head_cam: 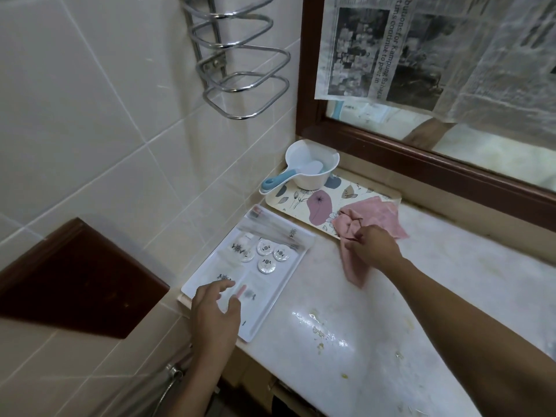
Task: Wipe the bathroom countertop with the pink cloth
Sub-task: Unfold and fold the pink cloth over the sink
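The pink cloth [373,219] lies crumpled, partly on the floral tray [301,203] and partly on the pale marble countertop [376,320]. My right hand [374,246] grips the cloth at its near edge, and a fold hangs below my fist. Over the near end of the white amenity tray [288,275] my left hand [215,311] hovers with fingers relaxed and spread, holding nothing. The countertop carries wet patches and small yellowish specks near the middle and right.
A white water scoop [313,168] with a blue handle stands on the floral tray's far end. The white tray holds several round packets and wrapped items. A brown-framed mirror [421,158] covered with newspaper runs along the back. A chrome towel rack [240,70] hangs on the tiled wall.
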Tool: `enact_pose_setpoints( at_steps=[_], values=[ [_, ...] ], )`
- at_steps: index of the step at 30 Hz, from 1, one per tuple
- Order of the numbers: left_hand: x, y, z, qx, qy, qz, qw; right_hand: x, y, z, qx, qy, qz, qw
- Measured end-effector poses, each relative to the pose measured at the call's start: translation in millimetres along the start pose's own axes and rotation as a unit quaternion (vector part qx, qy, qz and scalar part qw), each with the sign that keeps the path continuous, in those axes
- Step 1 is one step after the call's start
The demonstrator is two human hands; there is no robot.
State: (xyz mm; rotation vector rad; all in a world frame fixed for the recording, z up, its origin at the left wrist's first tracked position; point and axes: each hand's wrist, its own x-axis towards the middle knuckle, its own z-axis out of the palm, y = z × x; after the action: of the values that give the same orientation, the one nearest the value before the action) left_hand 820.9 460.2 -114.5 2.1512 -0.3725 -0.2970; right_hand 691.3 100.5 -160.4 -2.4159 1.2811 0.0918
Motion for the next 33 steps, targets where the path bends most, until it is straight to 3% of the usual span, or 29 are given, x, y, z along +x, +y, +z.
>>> enact_pose_setpoints(
  at_steps=[6,11,17,21,27,33],
  values=[
    [4,24,21,-0.024,-0.052,0.025,0.998,-7,6,-7,0.054,0.019,0.044,0.997],
    [7,69,36,-0.034,-0.12,0.093,0.988,-26,3,-52,0.158,0.114,0.063,0.979],
    [17,142,63,-0.022,-0.168,0.17,0.971,-76,1,-140,0.249,0.189,0.008,0.95],
    [6,215,91,-0.043,-0.203,0.24,0.948,-125,6,-201,0.251,0.242,-0.042,0.936],
    [-69,324,124,-0.089,-0.368,0.365,0.85,-209,27,-292,0.239,0.315,-0.119,0.911],
    [-151,380,137,-0.257,-0.509,0.292,0.768,-286,100,-354,0.277,0.352,-0.099,0.889]
  ],
)
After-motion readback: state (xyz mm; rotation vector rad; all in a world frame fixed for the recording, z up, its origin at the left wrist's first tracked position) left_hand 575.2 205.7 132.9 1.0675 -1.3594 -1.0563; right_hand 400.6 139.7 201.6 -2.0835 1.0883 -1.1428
